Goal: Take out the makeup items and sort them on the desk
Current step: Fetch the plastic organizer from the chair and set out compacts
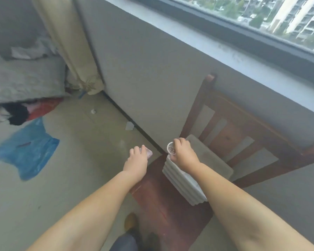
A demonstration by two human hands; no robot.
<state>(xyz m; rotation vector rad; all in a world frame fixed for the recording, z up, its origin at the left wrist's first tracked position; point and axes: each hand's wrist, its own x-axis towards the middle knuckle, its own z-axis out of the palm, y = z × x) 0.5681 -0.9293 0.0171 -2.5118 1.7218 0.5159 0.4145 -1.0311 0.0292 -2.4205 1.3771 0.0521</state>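
A white ribbed box (181, 180) stands on the seat of a dark red wooden chair (170, 211). Above the box's far end, my right hand (183, 153) grips a small round white container (170, 148) with dark lettering on it. My left hand (138, 158) is out past the chair's left edge, above the floor, and holds a small flat pinkish case (149, 153) by its near end. The inside of the box is hidden by my right forearm.
The chair's back (243, 127) leans toward a grey wall under a window. On the floor to the left lie a blue plastic bag (27, 151), scraps of paper (129, 126), and a pile of clothes and bedding (22, 84). A beige curtain (71, 51) hangs by the corner.
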